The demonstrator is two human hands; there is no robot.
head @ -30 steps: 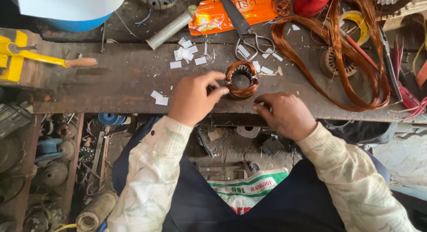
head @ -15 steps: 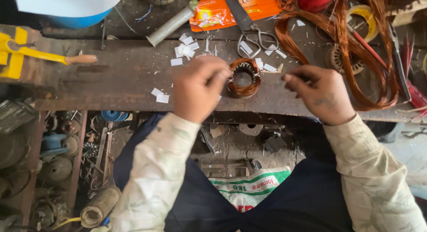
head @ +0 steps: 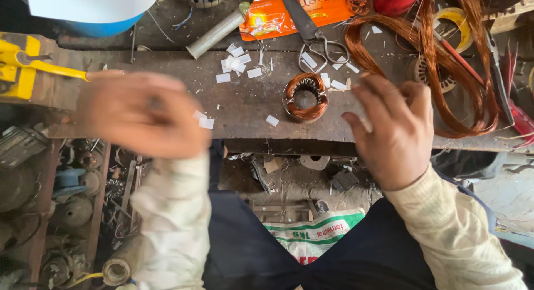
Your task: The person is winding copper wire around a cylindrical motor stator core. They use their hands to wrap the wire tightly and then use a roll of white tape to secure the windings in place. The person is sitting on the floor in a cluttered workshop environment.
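2 hands (head: pixel 267 120) apart, empty (left blurred) — wound stator (head: pixel 305 97) between, near bench edge (head: pixel 289 135).

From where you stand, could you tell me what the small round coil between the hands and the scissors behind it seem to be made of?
The coil: reddish-brown, glossy strands, likely enamelled copper wire, wound on a dull grey ring, probably steel. The scissors: dark blades and bare grey loop handles, apparently plain steel, unpolished.
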